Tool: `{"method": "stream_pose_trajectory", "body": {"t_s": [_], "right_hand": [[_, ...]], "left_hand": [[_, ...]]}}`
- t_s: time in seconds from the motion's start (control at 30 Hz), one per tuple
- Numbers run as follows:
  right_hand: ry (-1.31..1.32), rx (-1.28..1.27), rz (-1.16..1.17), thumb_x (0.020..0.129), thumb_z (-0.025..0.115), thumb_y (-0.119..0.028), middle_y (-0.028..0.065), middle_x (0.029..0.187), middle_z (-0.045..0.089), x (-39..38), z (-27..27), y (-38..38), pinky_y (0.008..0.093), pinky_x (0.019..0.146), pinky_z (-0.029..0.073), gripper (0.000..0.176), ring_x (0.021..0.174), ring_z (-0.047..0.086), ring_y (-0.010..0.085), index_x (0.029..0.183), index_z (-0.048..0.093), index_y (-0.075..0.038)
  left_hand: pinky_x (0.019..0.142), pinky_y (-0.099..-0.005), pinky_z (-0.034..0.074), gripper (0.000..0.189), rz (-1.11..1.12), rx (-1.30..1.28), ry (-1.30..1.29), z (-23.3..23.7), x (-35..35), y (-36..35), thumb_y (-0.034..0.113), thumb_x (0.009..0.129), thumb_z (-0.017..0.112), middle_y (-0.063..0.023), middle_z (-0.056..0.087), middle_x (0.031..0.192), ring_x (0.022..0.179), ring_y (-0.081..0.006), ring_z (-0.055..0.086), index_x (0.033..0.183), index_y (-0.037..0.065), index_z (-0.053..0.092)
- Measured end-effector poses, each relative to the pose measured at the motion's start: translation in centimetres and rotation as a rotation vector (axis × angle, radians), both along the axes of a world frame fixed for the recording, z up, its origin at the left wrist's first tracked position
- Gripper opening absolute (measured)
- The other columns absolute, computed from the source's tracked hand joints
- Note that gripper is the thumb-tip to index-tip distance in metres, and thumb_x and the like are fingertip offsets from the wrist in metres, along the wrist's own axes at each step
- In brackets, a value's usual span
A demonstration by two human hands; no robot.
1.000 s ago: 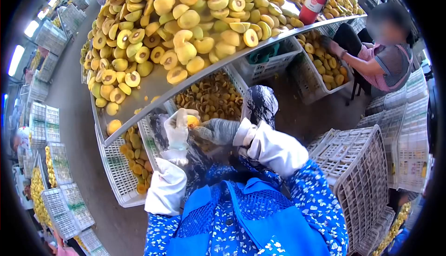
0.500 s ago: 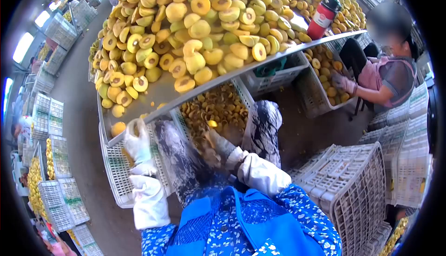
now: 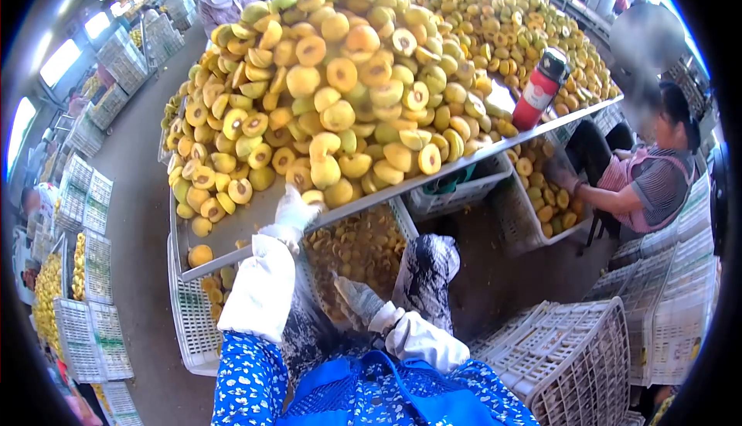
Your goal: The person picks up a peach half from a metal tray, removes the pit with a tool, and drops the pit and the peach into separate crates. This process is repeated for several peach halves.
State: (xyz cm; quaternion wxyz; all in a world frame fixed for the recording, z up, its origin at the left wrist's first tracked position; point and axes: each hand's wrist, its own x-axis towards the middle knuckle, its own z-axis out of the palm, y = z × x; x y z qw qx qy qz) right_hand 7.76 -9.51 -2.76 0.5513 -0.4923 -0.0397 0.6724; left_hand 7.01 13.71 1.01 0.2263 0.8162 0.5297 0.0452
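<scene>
My left hand (image 3: 296, 213), in a white glove, reaches over the front edge of the metal table (image 3: 267, 206). Its fingers are apart, with the tips right at a halved yellow peach (image 3: 311, 197) on the near side of a big heap of peach halves (image 3: 340, 117). Low between my knees is my right hand (image 3: 362, 302), in a greyish glove with its fingers closed. A thin tip sticks out of it, but I cannot tell what it holds. Beneath it a crate (image 3: 403, 217) contains brownish-yellow scraps.
A white crate (image 3: 193, 318) with peach halves stands below the table's left corner. On the table is a red flask (image 3: 539, 90). A co-worker (image 3: 649, 186) sits at the right by a crate of halves (image 3: 541, 186). Stacked crates (image 3: 564, 356) stand at my right.
My left hand has moved from above the left crate up and right to the heap's edge. The bright yellow piece by my right hand no longer shows. The view has shifted slightly.
</scene>
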Motion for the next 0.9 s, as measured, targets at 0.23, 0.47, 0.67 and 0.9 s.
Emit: {"method": "stream_pose_trajectory", "body": {"t_s": [0.23, 0.47, 0.67, 0.9], "right_hand": [[-0.342, 0.331, -0.103, 0.094, 0.05, -0.021, -0.0061, 0.072, 0.055, 0.0, -3.3, -0.1, 0.019, 0.049, 0.037, 0.013, 0.061, 0.05, 0.0036, 0.094, 0.059, -0.012], [-1.329, 0.335, 0.005, 0.091, 0.05, -0.019, 0.02, 0.077, 0.059, -0.2, 4.7, 2.9, 0.042, 0.053, 0.045, 0.016, 0.069, 0.059, 0.0381, 0.093, 0.056, -0.004], [-1.576, 0.104, 0.326, 0.092, 0.044, -0.026, 0.0188, 0.078, 0.058, -2.0, 6.8, 3.6, 0.0462, 0.051, 0.046, 0.027, 0.065, 0.059, 0.037, 0.108, 0.051, -0.006], [-1.628, 0.121, 0.526, 0.078, 0.054, -0.019, 0.0228, 0.096, 0.048, -2.6, 0.8, 3.5, 0.045, 0.053, 0.047, 0.052, 0.064, 0.058, 0.0369, 0.125, 0.039, -0.003]], "left_hand": [[0.034, -0.0241, 0.039, 0.026, 0.348, -0.701, -1.144, 3.3, -4.6, 0.0, 0.018, 0.077, 0.068, -0.0084, 0.062, 0.069, 0.041, -0.015, 0.052, 0.093, 0.001, 0.058], [0.054, -0.0296, 0.052, 0.048, 0.233, -1.056, -1.52, 0.4, -9.9, -6.7, 0.048, 0.09, 0.046, -0.0097, 0.064, 0.077, 0.062, -0.0229, 0.062, 0.097, 0.002, 0.058], [0.078, -0.0315, 0.05, 0.051, -0.025, -0.03, -1.004, -0.5, -10.3, -9.9, 0.043, 0.089, 0.047, -0.0131, 0.061, 0.099, 0.083, -0.0204, 0.06, 0.112, -0.002, 0.054], [0.069, -0.0313, 0.052, 0.04, 0.428, -0.464, -1.548, -1.6, -9.0, -11.3, 0.035, 0.091, 0.047, -0.0142, 0.062, 0.088, 0.075, -0.0218, 0.06, 0.1, -0.003, 0.056]]}}
